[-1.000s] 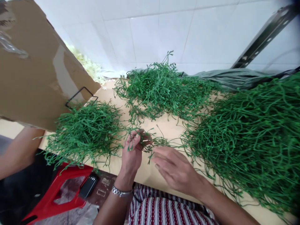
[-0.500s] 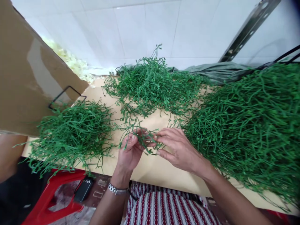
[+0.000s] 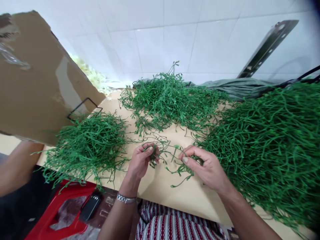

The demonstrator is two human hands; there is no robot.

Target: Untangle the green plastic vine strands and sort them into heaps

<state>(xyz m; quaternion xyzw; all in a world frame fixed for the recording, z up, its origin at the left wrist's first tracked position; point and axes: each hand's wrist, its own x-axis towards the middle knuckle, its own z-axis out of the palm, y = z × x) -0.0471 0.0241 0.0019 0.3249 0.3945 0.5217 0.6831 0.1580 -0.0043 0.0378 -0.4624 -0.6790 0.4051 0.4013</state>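
Note:
Thin green artificial plant stems with small budded tips are in both of my hands. My left hand (image 3: 143,159) is closed round a small bunch of green stems (image 3: 153,160), with loose ends sticking out above the fingers. A short gap to the right, my right hand (image 3: 203,165) pinches other green stems (image 3: 183,170) between thumb and fingers; some hang below it toward the table. A thin strand stretches between the two hands. Close to my right hand lies the edge of a large heap of green stems (image 3: 265,153).
A smaller heap of stems (image 3: 87,146) lies on the left, another pile (image 3: 170,100) at the back by the tiled wall. A cardboard sheet (image 3: 37,83) stands at left, with another person's arm (image 3: 21,166) below it. A red stool (image 3: 67,213) holds a black phone-like device (image 3: 90,206).
My right hand has moved right, away from my left, drawing stems out of the bunch. My left hand has closed more tightly. The camera view has shifted slightly.

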